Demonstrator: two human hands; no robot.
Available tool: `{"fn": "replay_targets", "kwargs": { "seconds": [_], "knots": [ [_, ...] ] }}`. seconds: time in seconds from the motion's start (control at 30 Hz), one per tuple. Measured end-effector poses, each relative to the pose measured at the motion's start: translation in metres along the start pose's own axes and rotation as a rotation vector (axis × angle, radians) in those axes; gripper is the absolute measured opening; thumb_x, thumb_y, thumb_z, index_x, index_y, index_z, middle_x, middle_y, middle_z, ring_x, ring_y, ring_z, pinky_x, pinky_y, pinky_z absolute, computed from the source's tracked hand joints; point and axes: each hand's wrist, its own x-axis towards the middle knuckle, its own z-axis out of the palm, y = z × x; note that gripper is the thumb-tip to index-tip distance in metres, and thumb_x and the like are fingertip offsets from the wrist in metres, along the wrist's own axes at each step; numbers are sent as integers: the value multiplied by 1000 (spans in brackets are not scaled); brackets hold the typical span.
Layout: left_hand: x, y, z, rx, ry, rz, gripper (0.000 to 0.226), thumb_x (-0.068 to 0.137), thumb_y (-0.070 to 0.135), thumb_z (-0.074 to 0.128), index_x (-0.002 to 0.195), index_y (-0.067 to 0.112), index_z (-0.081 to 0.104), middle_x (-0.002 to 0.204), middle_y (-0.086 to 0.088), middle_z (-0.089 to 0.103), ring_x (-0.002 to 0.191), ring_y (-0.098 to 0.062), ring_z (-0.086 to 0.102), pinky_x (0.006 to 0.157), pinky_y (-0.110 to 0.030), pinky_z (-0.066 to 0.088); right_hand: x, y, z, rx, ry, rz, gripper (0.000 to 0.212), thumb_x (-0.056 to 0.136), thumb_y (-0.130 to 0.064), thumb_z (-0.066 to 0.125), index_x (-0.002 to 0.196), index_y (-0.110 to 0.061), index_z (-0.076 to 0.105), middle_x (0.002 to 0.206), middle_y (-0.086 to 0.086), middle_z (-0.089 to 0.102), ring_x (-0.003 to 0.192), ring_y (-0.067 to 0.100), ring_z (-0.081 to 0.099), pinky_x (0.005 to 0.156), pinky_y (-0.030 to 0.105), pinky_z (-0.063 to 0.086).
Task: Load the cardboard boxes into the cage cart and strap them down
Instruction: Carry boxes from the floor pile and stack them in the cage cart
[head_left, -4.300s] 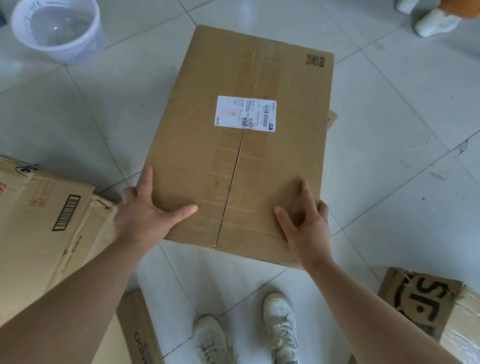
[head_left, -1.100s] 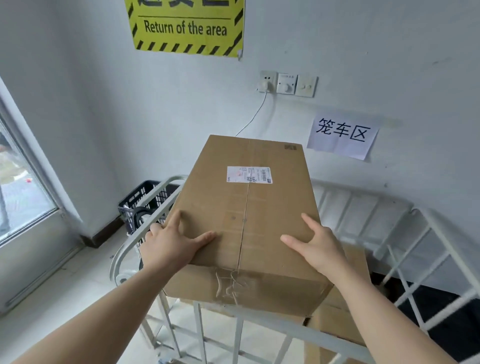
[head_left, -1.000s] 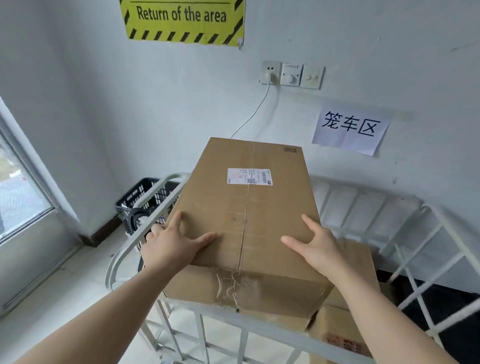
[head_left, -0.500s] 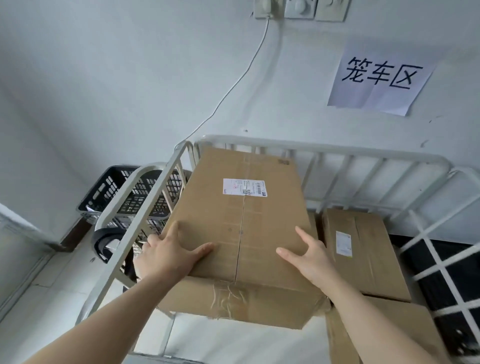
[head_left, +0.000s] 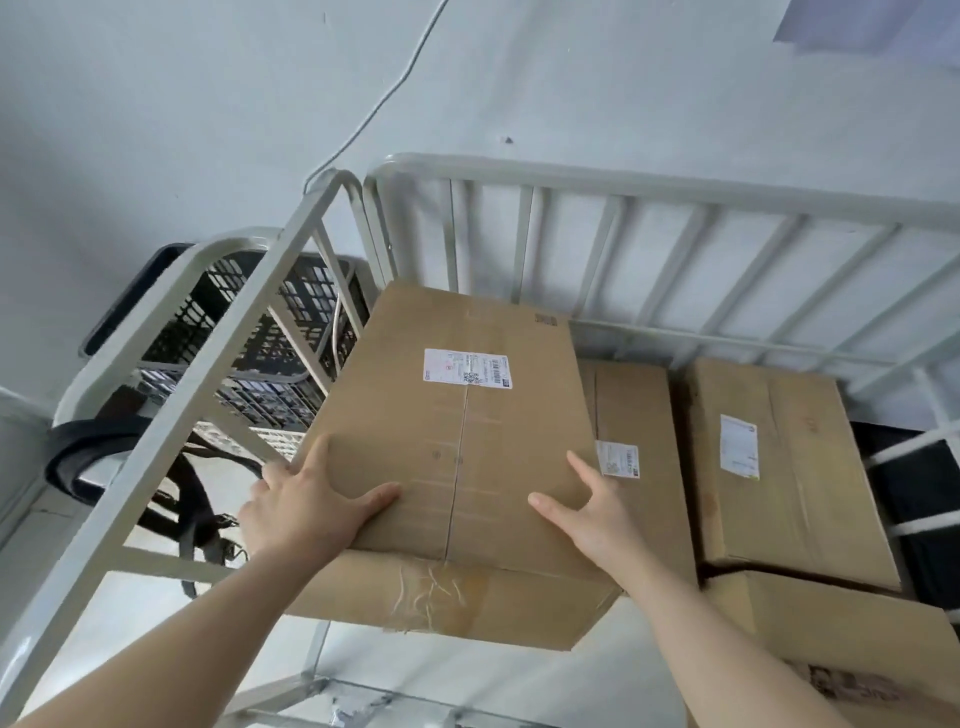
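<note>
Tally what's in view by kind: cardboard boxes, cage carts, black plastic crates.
Cardboard boxes: 4, the held box plus three loaded
Cage carts: 1
Black crates: 1
Total: 6

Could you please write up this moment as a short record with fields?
Carried item: large brown cardboard box with white label, over the cart's left side, not yet set down
Left grip: holds the box's near left edge, thumb on top
Right grip: holds its near right edge, thumb on top
Cart: white metal cage cart, rails at left and back
Already loaded: three brown cardboard boxes, right of the carried one
Strap: dark strap with buckle beyond the left rail, unused
</note>
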Motion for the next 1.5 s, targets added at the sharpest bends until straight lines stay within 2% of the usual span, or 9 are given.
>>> {"fn": "replay_targets", "kwargs": {
  "seconds": [0.17,0.43,0.67,0.8,0.93,1.07,1.2,1.3,1.5],
  "knots": [
    [27,0,43,7,-23,-56,105,53,94,45,143,43,23,129,-13,44,119,-33,44,94,-42,39,42,28,31,20,-33,18,93,59,-66,72,141,-46,33,134,-4,42,120,12,46,99,29,39],
    [57,-3,86,25,-23,-62,102,56,91,47,141,41,22,124,-13,44,115,-35,46,93,-42,40,82,55,60,26,-60,24,84,71,-56,73,142,-47,30,136,-3,36,127,13,39,94,24,31],
    [68,-17,130,-62,-99,-106,109,52,93,40,146,44,14,132,-15,39,119,-36,45,96,-46,43,99,71,74,-111,-46,13,91,61,-71,66,141,-53,25,135,-4,38,112,19,52,95,34,44],
    [87,-22,161,-147,-142,-115,114,48,94,37,147,43,14,141,-16,35,125,-36,43,100,-48,42,116,73,81,-192,-26,-17,89,68,-66,67,144,-50,22,140,-1,33,112,21,54,92,32,45],
    [117,-23,182,-193,-139,-75,105,61,83,53,149,40,14,143,-17,32,127,-37,40,102,-48,40,133,77,99,-224,0,-40,90,72,-63,66,146,-46,16,147,4,27,114,27,54,90,32,43],
    [146,-33,201,-191,-176,-46,105,64,80,57,148,41,8,146,-18,28,133,-39,32,106,-51,35,146,84,120,-225,6,-52,94,75,-61,65,148,-44,8,147,6,21,113,28,54,80,28,39],
    [162,-41,216,-178,-216,-19,106,67,74,62,148,40,3,146,-20,25,136,-39,24,109,-52,30,153,97,141,-194,-25,-58,99,79,-54,66,149,-39,-2,145,7,20,115,29,51,81,28,35],
    [163,-41,232,-105,-263,-11,112,68,73,63,150,35,-3,146,-22,24,133,-39,29,108,-51,30,159,110,154,-196,-45,-35,101,82,-49,66,150,-34,-7,144,10,20,115,28,49,83,26,33],
    [169,-44,252,-57,-235,-22,116,66,77,59,149,35,-10,145,-24,23,133,-40,27,110,-49,23,169,117,167,-236,-15,-53,103,81,-51,66,150,-32,-9,141,16,20,110,31,49,90,30,35]
  ]
}}
